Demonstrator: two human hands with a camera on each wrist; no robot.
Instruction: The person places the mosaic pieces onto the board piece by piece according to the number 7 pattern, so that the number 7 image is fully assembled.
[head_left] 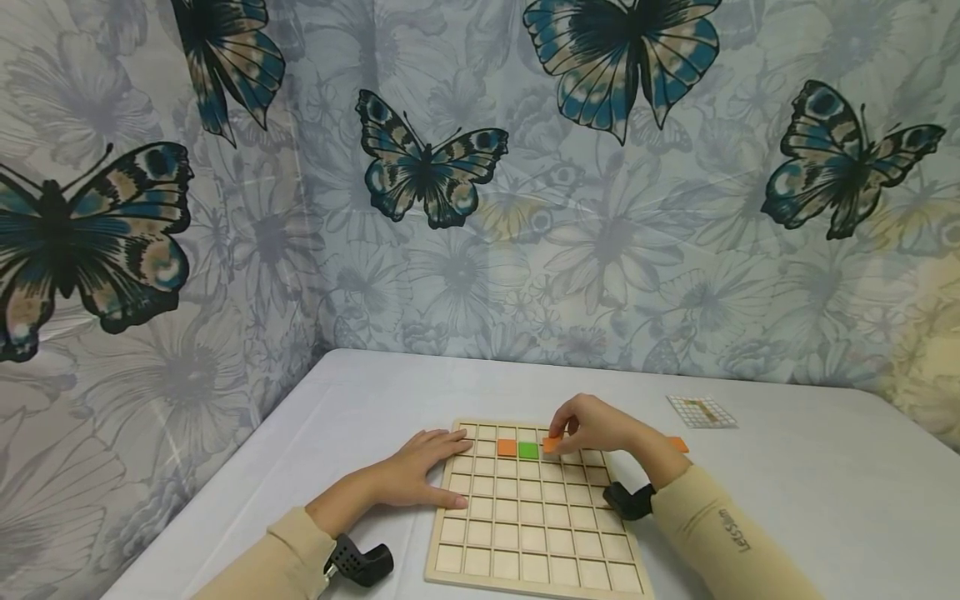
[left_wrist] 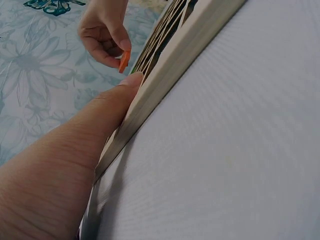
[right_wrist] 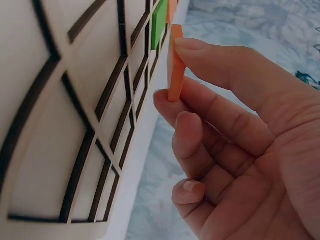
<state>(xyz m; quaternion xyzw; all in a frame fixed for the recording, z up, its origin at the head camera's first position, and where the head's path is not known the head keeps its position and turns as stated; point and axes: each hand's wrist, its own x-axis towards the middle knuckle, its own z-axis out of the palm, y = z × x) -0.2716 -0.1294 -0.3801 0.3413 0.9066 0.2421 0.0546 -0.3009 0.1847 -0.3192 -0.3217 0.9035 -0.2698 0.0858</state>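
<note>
A pale wooden grid board [head_left: 531,510] lies on the table. My left hand [head_left: 416,471] rests along its left side, fingers spread on the far corner and thumb on the rim. Between thumb and fingertips, my right hand [head_left: 592,423] pinches an orange square tile [right_wrist: 175,65]. This tile is over the second row from the far edge, and the right wrist view shows it tilted, apart from the grid. Just left of it, a green tile [head_left: 528,451] sits in a cell, with another orange tile [head_left: 507,448] in the cell beside that.
A card with a printed grid pattern [head_left: 702,412] lies at the back right of the table. Partly hidden behind the right forearm is a loose orange piece [head_left: 678,444]. The white table [head_left: 375,400] meets a butterfly-patterned curtain [head_left: 465,275] at the back.
</note>
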